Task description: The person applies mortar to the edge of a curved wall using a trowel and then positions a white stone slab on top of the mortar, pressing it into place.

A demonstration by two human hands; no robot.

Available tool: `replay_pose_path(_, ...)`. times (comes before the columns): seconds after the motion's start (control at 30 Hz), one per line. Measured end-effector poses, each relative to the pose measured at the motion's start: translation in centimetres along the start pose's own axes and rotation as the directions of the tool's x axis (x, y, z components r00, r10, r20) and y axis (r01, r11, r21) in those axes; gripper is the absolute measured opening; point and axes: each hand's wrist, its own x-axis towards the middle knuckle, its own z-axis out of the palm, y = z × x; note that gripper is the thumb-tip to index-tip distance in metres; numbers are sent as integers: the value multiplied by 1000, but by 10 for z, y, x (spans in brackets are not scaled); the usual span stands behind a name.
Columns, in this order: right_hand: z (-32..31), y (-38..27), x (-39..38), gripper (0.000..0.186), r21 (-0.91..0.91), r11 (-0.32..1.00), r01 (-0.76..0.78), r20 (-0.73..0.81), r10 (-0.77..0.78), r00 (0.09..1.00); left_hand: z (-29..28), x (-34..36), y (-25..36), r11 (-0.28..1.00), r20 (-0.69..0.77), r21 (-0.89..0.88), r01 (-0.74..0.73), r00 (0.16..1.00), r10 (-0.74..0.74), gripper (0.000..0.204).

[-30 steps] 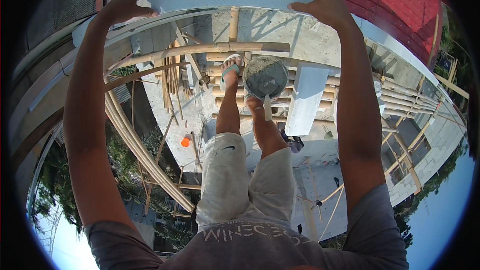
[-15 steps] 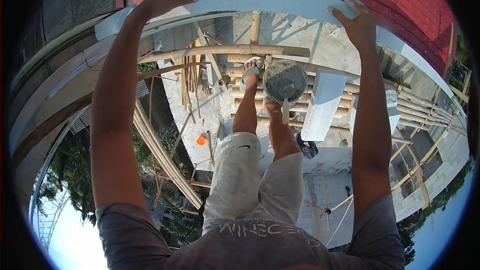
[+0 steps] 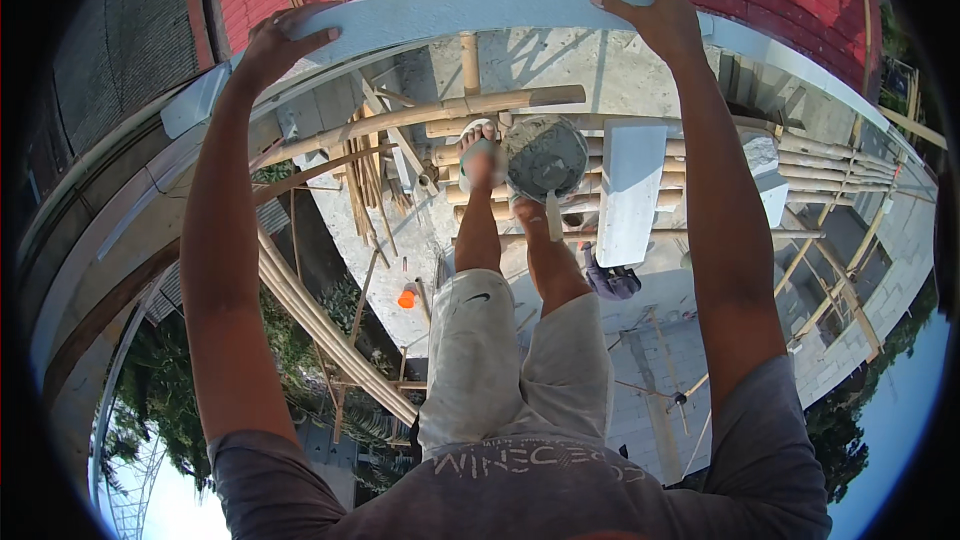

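A long, pale lightweight concrete block (image 3: 460, 6) lies along the top of the wall, in front of a red tiled roof. My left hand (image 3: 280, 44) grips it near its left end, thumb on the near face and fingers over the top. Toward its right end, my right hand (image 3: 655, 22) clasps it the same way, fingertips partly behind the far edge. Below, between my arms, a bucket (image 3: 545, 158) of wet grey mortar stands by my feet, with a pale tool handle (image 3: 554, 216) sticking out toward me.
I stand on a bamboo pole scaffold (image 3: 450, 212). White blocks (image 3: 634, 190) rest on the poles right of the bucket. A thick bamboo rail (image 3: 480, 103) crosses before my feet. Loose sticks (image 3: 365, 185) and an orange object (image 3: 407, 296) lie lower down at left.
The whole view has shifted, so the block, both hands and the bucket appear farther left. Both hands keep their hold on the block, which shows little movement against the wall.
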Motion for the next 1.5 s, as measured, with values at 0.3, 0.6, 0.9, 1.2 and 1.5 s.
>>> replay_pose_path(0.3,-7,76,-84,48,455,853,-258,-372,445,815,43,32,109,893,-105,185,-411,895,434,70)
replay_pose_path(0.6,101,152,-320,44,611,242,-754,358,765,535,123,63,233,809,-159,398,-433,835,526,91)
replay_pose_path(0.9,194,128,-465,42,521,-98,-848,592,757,276,141,72,221,819,-201,499,-284,881,428,90)
replay_pose_path(1.2,184,95,-401,43,934,-42,-355,207,873,443,140,92,181,790,-285,566,-236,843,456,94)
replay_pose_path(1.5,127,157,-433,43,694,301,-654,219,777,590,168,70,256,885,-247,442,-148,928,279,98)
